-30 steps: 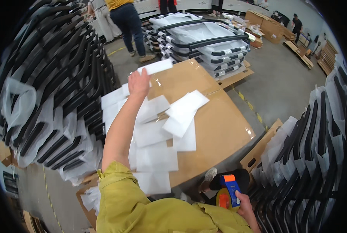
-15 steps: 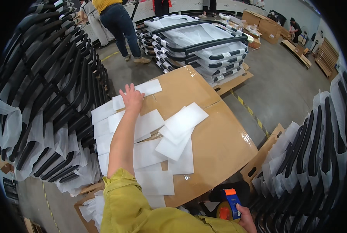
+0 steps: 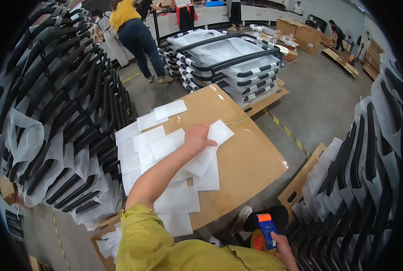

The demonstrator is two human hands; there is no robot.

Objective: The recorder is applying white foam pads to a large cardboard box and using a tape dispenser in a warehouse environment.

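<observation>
Several white foam sheets [image 3: 176, 199] lie overlapping on the left part of a large brown cardboard box [image 3: 251, 167]. My left hand [image 3: 198, 137] reaches across them and is closed at the upper foam sheet [image 3: 220, 133] near the box's middle. Its thumb points right and its fingers are bent, with the fingertips partly hidden. At the lower right, my right hand [image 3: 283, 249] is closed around a blue tape dispenser [image 3: 267, 231] with an orange top and a roll of tape in it. The dispenser is held beyond the box's near edge.
Stacked black tubular frames with white wrapping rise at left [image 3: 86, 131] and right [image 3: 364, 180]. Another wrapped frame stack [image 3: 228, 58] stands beyond the box. A carton of white sheets [image 3: 106, 246] sits lower left. A person in a yellow top [image 3: 138, 38] works farther back.
My left hand has moved right and nearer, from the small sheets at the far left to the upper sheet in the middle. My right hand still holds the tape dispenser.
</observation>
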